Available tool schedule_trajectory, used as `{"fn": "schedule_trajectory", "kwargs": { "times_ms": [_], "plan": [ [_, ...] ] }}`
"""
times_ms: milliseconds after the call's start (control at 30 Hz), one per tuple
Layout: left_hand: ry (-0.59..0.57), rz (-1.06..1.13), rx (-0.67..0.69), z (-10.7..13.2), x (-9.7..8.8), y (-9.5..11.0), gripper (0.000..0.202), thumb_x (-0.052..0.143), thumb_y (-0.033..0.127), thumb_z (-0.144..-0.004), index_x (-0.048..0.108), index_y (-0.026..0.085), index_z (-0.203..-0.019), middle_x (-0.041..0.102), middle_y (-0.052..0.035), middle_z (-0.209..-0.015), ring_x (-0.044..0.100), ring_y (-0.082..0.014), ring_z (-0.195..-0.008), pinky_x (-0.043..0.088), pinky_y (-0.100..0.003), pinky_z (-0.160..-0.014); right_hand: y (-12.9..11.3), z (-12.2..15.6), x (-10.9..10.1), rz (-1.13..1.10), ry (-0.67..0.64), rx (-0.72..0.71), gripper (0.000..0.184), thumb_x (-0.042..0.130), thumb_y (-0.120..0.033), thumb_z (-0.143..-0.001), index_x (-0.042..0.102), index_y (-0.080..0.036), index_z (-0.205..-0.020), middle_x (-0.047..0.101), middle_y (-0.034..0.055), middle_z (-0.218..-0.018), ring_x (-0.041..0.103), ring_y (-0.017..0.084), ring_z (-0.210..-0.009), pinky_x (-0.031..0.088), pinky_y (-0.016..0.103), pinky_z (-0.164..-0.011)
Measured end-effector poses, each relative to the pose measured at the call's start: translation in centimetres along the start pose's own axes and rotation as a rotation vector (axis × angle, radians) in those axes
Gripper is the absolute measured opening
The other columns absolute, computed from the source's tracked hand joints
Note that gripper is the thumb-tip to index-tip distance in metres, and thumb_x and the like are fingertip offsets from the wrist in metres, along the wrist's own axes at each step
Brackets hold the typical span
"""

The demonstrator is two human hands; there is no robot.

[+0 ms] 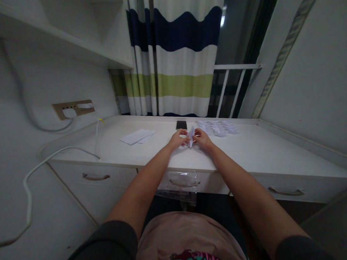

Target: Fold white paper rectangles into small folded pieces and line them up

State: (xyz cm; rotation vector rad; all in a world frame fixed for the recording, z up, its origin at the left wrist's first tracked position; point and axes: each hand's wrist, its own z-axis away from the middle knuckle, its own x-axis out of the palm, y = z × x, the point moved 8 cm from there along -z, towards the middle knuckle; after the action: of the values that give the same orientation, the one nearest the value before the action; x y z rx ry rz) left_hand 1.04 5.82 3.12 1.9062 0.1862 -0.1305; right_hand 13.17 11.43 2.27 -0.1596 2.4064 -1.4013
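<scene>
A small piece of folded white paper (191,137) stands upright between my two hands, just above the white desk. My left hand (178,138) pinches its left side with bent fingers. On the other side, my right hand (202,138) grips the right edge between thumb and fingers. Several folded white paper pieces (218,127) lie in a group behind and to the right of my right hand. Flat white sheets (137,137) rest on the desk to the left of my hands.
A dark phone-like rectangle (181,125) lies at the back of the desk (250,151), behind my hands. A pale cable (61,150) crosses the left end. Wall sockets (73,109) are at left, a shelf (78,42) overhead. Clear plastic (183,180) hangs at the middle drawer.
</scene>
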Motion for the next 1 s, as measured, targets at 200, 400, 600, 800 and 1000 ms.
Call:
{"fn": "schedule_trajectory", "kwargs": {
  "times_ms": [200, 400, 600, 800, 1000],
  "plan": [
    [-0.060, 0.023, 0.019, 0.13, 0.62, 0.20, 0.034, 0.070, 0.016, -0.064, 0.048, 0.014, -0.090, 0.056, -0.0052, -0.103, 0.059, -0.0041, -0.055, 0.046, -0.015, -0.046, 0.21, 0.24, 0.73, 0.051, -0.058, 0.025, 0.027, 0.061, -0.032, -0.063, 0.051, -0.019, -0.085, 0.060, -0.0009, -0.064, 0.058, 0.013, -0.052, 0.047, 0.024, -0.046],
    [-0.067, 0.043, 0.004, 0.02, 0.86, -0.14, 0.036, 0.070, 0.015, -0.064, 0.049, 0.015, -0.094, 0.055, -0.0054, -0.105, 0.059, -0.0036, -0.058, 0.048, -0.016, -0.050, -0.36, 0.08, 0.39, 0.110, -0.008, -0.052, 0.024, 0.058, -0.030, -0.062, 0.051, -0.020, -0.083, 0.063, 0.0005, -0.071, 0.057, 0.015, -0.059, 0.046, 0.025, -0.052],
    [-0.051, 0.040, -0.020, 0.08, 0.81, 0.03, 0.033, 0.060, 0.007, -0.066, 0.050, 0.017, -0.096, 0.057, -0.0048, -0.101, 0.060, -0.0075, -0.064, 0.051, -0.020, -0.053, -0.22, -0.11, 0.52, 0.078, -0.019, -0.084, 0.022, 0.055, -0.032, -0.062, 0.049, -0.021, -0.080, 0.058, -0.0018, -0.066, 0.054, 0.014, -0.057, 0.043, 0.024, -0.051],
    [-0.034, 0.052, -0.025, 0.12, 0.61, 0.17, 0.034, 0.051, 0.003, -0.064, 0.052, 0.017, -0.095, 0.057, -0.0057, -0.104, 0.059, -0.0107, -0.070, 0.052, -0.021, -0.051, -0.07, -0.10, 0.83, 0.061, -0.061, -0.057, 0.023, 0.054, -0.032, -0.062, 0.050, -0.021, -0.081, 0.055, -0.0033, -0.059, 0.051, 0.012, -0.050, 0.039, 0.023, -0.045],
    [-0.026, 0.167, -0.031, 0.02, 0.42, 0.28, 0.030, 0.051, 0.002, -0.063, 0.055, 0.015, -0.090, 0.059, -0.0063, -0.104, 0.060, -0.0136, -0.077, 0.053, -0.024, -0.055, -0.78, 0.07, 0.71, 0.000, -0.055, -0.051, 0.023, 0.058, -0.029, -0.062, 0.054, -0.020, -0.083, 0.058, -0.0018, -0.063, 0.055, 0.013, -0.054, 0.046, 0.025, -0.049]
  ]
}}
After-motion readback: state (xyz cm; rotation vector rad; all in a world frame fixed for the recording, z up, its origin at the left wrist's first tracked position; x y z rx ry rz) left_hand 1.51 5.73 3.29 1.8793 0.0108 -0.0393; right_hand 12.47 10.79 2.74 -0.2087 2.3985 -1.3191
